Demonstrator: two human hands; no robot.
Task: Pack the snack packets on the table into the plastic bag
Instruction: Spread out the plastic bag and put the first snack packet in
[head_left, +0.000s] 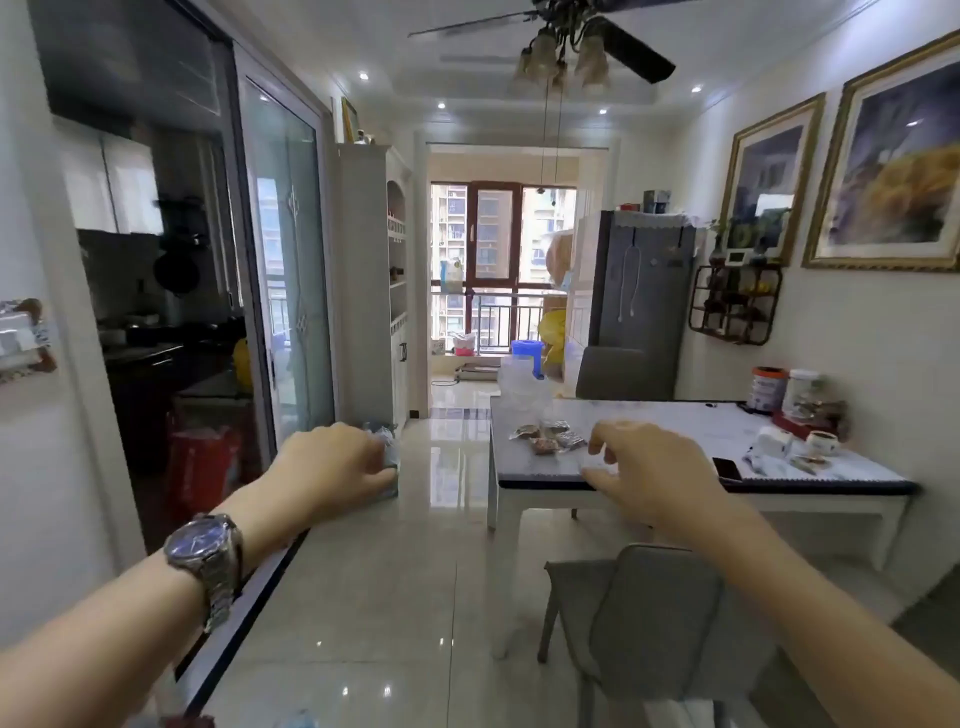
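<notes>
Both arms are reaching forward at chest height in a dining room. The left hand (332, 465), with a watch (205, 558) on its wrist, is curling its fingers around something crinkly and clear at the fingertips; it is too blurred to say whether that is the bag. The right hand (647, 467) is hovering in front of the near edge of the table (649, 421), fingers loosely bent and slightly apart, gripping nothing that can be made out. The packets (548, 437) are lying in a small cluster near the table's front left corner, just beyond the right hand's fingertips. Behind them, at the far left corner, a heap of clear plastic (522, 384) is sitting. A grey chair (644, 629) is standing between the person and the table, pushed partly under its near side, and a second chair (626, 371) is standing at the far side. Along the table's right end, by the wall, two tins (787, 389), a cup (822, 442), a tissue roll (774, 440) and a dark phone (726, 468) are crowding the surface, well apart from the packets. A fridge (641, 291) is standing behind the far chair, and framed pictures (893, 166) are hanging on the right wall.
</notes>
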